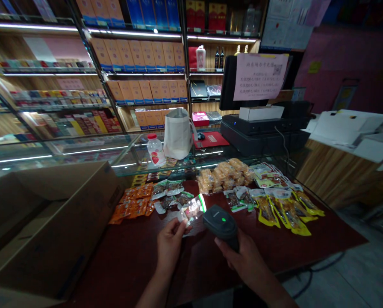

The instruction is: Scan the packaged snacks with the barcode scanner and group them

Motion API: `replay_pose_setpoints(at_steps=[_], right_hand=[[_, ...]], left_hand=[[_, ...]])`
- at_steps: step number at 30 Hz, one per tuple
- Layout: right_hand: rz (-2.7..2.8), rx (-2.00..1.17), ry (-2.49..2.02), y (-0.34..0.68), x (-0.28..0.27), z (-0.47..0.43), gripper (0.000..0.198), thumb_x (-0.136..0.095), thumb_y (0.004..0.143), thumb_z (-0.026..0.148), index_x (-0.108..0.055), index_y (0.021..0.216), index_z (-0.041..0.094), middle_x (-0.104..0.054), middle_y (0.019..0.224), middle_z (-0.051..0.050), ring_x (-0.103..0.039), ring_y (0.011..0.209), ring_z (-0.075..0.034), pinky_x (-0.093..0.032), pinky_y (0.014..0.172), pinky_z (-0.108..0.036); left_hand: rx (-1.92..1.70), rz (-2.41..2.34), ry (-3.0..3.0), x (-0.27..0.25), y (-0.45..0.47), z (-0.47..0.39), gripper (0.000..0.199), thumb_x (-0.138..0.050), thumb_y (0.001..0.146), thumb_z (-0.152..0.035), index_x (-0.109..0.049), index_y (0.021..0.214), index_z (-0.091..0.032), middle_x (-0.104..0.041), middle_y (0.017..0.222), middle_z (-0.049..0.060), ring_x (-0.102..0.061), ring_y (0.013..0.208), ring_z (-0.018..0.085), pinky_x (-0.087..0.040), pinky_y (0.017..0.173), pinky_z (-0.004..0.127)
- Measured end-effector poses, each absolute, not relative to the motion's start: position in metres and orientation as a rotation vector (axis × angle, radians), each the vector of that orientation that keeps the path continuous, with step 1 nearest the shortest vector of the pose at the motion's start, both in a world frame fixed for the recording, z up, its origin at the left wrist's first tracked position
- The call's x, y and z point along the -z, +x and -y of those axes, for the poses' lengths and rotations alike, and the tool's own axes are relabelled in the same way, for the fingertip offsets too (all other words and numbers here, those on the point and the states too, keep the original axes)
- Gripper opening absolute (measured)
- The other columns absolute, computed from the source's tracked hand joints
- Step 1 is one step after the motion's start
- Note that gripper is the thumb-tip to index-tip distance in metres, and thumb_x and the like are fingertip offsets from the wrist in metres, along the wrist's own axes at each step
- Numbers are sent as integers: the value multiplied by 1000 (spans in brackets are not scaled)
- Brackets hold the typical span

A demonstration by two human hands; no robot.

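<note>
Your left fingers (182, 226) pinch the small packet (193, 209) and your right fingers (222, 248) grip the scanner (222, 222), so hold the lit packet flat and steady.

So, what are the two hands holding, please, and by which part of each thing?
The left hand pinches a small snack packet by its near end, away from the green edge; the right hand grips a scanner by its handle.

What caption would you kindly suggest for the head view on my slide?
Brightly lit packet in the left hand, handheld scanner in the right hand.
</note>
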State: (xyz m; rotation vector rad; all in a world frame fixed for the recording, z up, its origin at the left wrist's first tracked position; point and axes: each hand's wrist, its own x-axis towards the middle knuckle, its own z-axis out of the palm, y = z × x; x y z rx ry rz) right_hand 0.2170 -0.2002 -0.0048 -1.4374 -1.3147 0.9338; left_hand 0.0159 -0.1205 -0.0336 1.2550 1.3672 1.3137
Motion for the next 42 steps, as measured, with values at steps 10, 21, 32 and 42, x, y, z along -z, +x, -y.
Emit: replay_pose_setpoints(at_steps=[10, 21, 32, 42], right_hand=[[1216, -975, -1482, 219, 14, 203, 42, -66, 78, 60, -67, 87, 19, -56, 47, 1, -51, 40, -16, -40, 42, -27], [1131, -984, -1479, 231, 11, 207, 42, -65, 76, 61, -59, 83, 20, -55, 48, 4, -51, 40, -14, -40, 42, -25], [1104, -966, -1482, 238, 17, 215, 37, -65, 78, 56, -56, 80, 21, -54, 47, 5, -51, 40, -14, -40, 43, -26], [917, -966, -1440, 286, 7, 209, 47, -68, 76, 64, -59, 82, 19, -57, 54, 4, -52, 43, -13, -42, 44, -25]], left_hand=[[-1185, -1367, 1076, 25, -17, 118, 39, -81, 60, -46, -69, 79, -14, -67, 61, 0, -63, 53, 15, -50, 52, 22], [-994, -1597, 942, -9, -104, 64, 17, -76, 68, -12, -60, 72, -13, -66, 57, 3, -60, 46, 11, -51, 47, 19], [-874, -1906, 1051, -8, -87, 34, 18, -71, 76, -26, -58, 85, -20, -67, 58, 5, -69, 56, 26, -54, 53, 33], [-764, -1874, 2037, -14, -11, 61, 18, -56, 87, -38, -63, 82, -22, -68, 71, 5, -64, 68, 23, -40, 61, 28]])
